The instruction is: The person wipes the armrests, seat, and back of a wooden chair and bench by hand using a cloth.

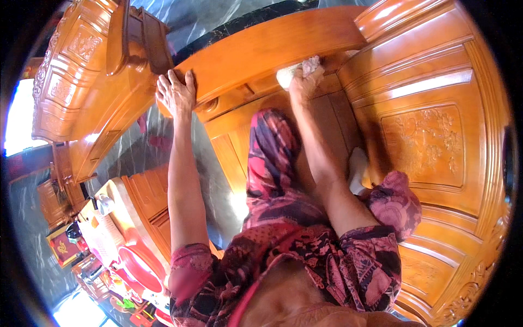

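My left hand [177,94] lies with its fingers spread on the left end of a long, curved, polished wooden rail [261,46], and it holds nothing. Further right, my right hand [305,86] is closed around a crumpled cloth [285,77], pale with a pinkish patterned part. The cloth is at the near lower edge of the same rail, toward its right end. Below the rail are flat wooden boards [329,111]. My bent knee [272,131], in dark red patterned trousers, is between my two arms.
On the right rises a carved wooden panel [422,144]. Another carved wooden seat [92,65] stands at the left. A table [117,188] at lower left carries a red round tray [143,267] and several small items. Dark marbled floor [201,19] shows beyond the rail.
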Available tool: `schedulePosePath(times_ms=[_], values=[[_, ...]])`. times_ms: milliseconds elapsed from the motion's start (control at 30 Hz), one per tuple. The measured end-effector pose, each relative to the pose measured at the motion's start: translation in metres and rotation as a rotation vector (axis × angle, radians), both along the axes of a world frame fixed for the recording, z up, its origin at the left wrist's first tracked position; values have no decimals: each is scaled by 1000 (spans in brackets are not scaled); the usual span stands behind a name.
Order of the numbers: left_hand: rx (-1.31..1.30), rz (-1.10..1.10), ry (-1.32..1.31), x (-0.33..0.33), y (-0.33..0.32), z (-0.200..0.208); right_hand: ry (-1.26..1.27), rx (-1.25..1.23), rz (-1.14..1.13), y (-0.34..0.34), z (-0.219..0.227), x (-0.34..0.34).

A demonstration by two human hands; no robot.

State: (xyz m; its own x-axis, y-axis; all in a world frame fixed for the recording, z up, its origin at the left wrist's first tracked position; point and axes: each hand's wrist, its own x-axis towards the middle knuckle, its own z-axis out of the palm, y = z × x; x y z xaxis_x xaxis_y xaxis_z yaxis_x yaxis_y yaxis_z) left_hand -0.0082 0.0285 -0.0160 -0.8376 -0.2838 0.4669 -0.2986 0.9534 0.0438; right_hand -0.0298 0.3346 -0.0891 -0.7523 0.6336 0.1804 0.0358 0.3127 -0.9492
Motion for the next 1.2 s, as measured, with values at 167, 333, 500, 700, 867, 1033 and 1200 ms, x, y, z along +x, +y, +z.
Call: schedulePosePath(times_ms=[167,333,500,700,867,1033,1200], values=[[16,17,-12,2,4,5,-41,-55,92,-31,11,16],[27,8,-7,1,3,2,39,-201,230,-84,12,40],[53,0,-27,-5,3,1,-1,-413,183,-107,13,42],[43,-3,-30,4,-13,-4,-142,-1120,356,-44,37,41],[54,-16,-20,-3,-9,0,124,-792,72,30,16,12],[62,-3,-24,0,-6,3,214,-583,68,74,30,-1],[102,1,-8,-1,-3,1,188,-479,123,44,42,4]])
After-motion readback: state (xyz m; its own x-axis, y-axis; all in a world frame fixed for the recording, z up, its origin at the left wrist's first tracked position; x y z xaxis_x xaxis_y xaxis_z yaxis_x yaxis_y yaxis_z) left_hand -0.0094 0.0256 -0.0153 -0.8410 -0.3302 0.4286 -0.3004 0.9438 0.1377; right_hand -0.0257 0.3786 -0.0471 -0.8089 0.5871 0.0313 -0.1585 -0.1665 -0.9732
